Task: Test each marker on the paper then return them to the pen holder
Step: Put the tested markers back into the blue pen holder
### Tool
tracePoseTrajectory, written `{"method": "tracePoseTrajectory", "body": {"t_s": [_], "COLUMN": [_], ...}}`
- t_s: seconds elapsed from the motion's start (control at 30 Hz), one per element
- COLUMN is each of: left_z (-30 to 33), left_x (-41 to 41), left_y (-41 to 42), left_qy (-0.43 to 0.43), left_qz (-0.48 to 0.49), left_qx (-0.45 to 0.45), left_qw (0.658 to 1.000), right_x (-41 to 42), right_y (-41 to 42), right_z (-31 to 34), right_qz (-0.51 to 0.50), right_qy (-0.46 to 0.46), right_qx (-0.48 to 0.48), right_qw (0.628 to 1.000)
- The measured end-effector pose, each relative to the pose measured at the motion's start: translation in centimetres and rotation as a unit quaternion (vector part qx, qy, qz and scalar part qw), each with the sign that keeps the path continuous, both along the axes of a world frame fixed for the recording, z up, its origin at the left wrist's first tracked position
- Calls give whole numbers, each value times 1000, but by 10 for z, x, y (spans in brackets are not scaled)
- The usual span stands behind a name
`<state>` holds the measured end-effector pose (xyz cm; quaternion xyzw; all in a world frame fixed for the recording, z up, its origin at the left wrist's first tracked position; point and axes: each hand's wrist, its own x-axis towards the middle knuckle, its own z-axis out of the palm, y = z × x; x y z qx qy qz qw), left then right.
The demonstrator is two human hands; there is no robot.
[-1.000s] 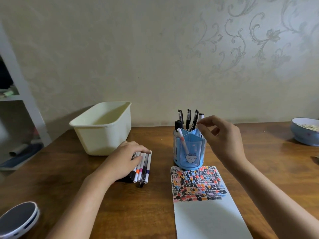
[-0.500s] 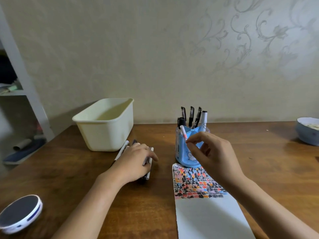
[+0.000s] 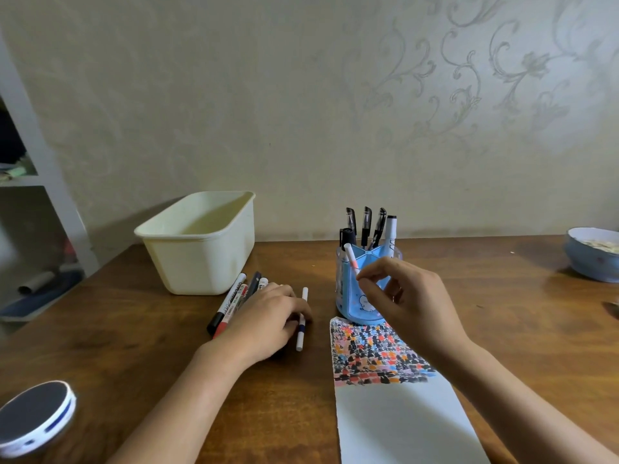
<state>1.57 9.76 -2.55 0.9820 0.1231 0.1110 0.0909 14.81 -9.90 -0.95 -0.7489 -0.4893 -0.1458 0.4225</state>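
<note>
A blue pen holder (image 3: 351, 296) stands at the table's middle with several black pens and a white marker upright in it. A pink-and-white marker (image 3: 350, 257) leans out of its front compartment. My right hand (image 3: 412, 306) is in front of the holder, and its thumb and forefinger meet on that marker's shaft. My left hand (image 3: 268, 319) lies over a row of loose markers (image 3: 234, 301), its fingers curled over a white marker with a blue band (image 3: 300, 339). The paper (image 3: 395, 423) lies below the holder, its top covered in coloured strokes.
A cream plastic tub (image 3: 197, 256) sits behind the loose markers. A blue bowl (image 3: 593, 259) is at the right edge. A round black-and-white disc (image 3: 33, 416) lies at the bottom left. A white shelf unit (image 3: 37, 155) stands left of the table.
My right hand came down from the holder's top right to its front, onto the pink marker. My left hand drew the white, blue-banded marker rightward, away from the row.
</note>
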Motion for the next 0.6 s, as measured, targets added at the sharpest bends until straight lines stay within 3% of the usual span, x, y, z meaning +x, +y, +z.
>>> {"method": "tracePoseTrajectory", "body": {"t_s": [0.2, 0.4, 0.6], "left_z": [0, 7, 9], "left_x": [2, 4, 6], "left_y": [-7, -14, -17], "left_qy": [-40, -181, -231], "left_qz": [-24, -65, -81], "left_qx": [24, -44, -91], "left_qw": [999, 980, 965], "right_x": [-5, -10, -12], "right_y": [2, 4, 5], "right_z": [-2, -3, -1], "right_qz": [14, 79, 101], "right_qy": [-14, -26, 12], "right_qx": [-26, -77, -8], "right_qw": [999, 994, 995]}}
